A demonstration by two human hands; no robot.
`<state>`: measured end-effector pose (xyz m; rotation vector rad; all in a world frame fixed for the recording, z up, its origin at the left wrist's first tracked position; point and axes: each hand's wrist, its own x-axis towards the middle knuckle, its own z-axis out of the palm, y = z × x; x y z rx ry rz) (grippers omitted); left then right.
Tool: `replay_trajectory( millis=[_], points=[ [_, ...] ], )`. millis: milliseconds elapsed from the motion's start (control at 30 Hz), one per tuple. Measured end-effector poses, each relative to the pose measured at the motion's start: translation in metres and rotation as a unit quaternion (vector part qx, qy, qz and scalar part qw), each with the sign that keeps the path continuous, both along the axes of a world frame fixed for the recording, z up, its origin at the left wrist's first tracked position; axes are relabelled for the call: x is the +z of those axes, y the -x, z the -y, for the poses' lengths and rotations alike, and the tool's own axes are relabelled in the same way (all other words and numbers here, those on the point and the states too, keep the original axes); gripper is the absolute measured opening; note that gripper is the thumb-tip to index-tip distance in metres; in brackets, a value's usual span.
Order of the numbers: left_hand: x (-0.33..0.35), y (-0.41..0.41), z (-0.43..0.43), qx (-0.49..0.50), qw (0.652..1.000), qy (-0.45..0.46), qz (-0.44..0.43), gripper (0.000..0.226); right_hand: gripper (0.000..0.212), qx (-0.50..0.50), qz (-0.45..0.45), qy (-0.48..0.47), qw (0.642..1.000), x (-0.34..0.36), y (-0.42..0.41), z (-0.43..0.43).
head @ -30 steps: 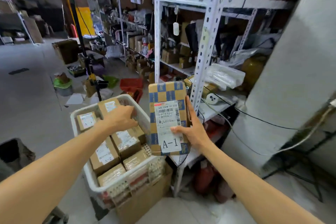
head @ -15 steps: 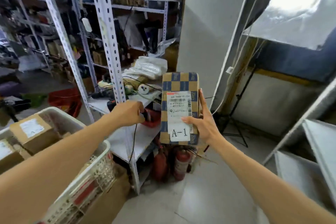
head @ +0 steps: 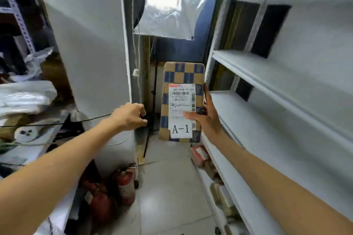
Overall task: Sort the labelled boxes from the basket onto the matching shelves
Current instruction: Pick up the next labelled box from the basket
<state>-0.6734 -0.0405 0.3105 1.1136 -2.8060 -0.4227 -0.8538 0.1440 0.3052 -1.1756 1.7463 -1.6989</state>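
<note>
- Our right hand [head: 208, 120] holds a tall brown and blue checked cardboard box [head: 183, 76]. The thumb lies across the front of it. The fingers wrap round its right side and back.
- The box is up in the air and stands upright. It is not on a shelf yet. It is just beside the front left corner of the big white shelves [head: 267, 120] on our right.
- The white paper label [head: 180, 120] faces us. It says A-1 in big letters.
- Our left hand [head: 129, 116] is out in front, to the left of the box and apart from it. Its fingers hang loosely bent and it holds nothing.
- We think the job now is to find the shelf marked A-1 and put the box there. We cannot see any marks on the shelves from here, so we should look along their front edges first.
- We should hold the box tight and keep the label facing us, so we can match the letters.
- When we set it down, we should push it well back from the front edge so it does not tip off. Our free hand can hold the bottom steady.
- Some small brown boxes [head: 200, 155] lie near the front edge of a low shelf.
- Two red fire extinguishers [head: 124, 187] stand on the floor to our left, so we should mind our feet.
</note>
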Motion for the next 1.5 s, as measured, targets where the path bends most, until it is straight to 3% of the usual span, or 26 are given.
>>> replay_trajectory(
  millis=[333, 767, 1033, 1500],
  points=[
    [0.016, 0.108, -0.023, -0.17, 0.983, -0.043, -0.048, 0.026, 0.097, -0.222, -0.008, 0.059, 0.973, 0.033, 0.019, -0.075],
    [0.035, 0.231, -0.182, -0.437, 0.899, -0.027, -0.023, 0.023, 0.099, -0.483, -0.049, 0.082, 0.871, 0.061, 0.008, -0.224],
    [0.061, 0.278, -0.232, -0.496, 0.867, -0.034, -0.034, 0.018, 0.102, -0.56, -0.078, 0.079, 0.821, 0.096, 0.035, -0.286],
    [0.093, 0.358, -0.263, -0.511, 0.855, 0.002, -0.084, 0.018, 0.121, -0.58, -0.059, 0.027, 0.812, 0.106, 0.142, -0.344]
  ],
)
